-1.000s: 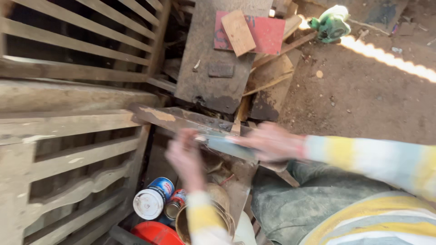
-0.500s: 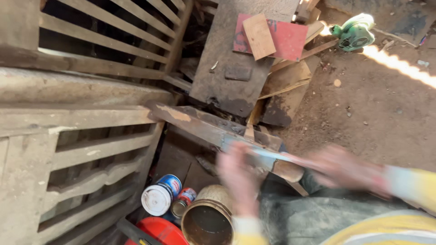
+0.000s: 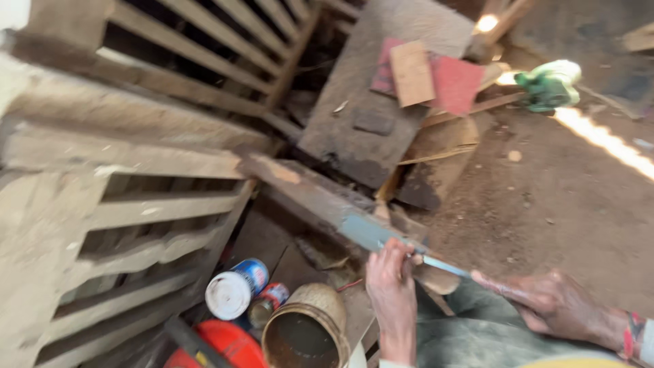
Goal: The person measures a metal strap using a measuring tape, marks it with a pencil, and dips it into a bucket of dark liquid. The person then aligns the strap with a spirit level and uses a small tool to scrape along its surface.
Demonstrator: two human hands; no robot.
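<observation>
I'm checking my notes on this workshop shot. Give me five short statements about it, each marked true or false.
1. The left hand grips a long flat blade. True.
2. The right hand rests on the green power tool. False: that tool lies far off on the dirt floor.
3. A white-topped can lies beside an open round tin. True.
4. The red sheet lies on the grey board. True.
5. Both hands are empty. False: they are at the blade.
</observation>
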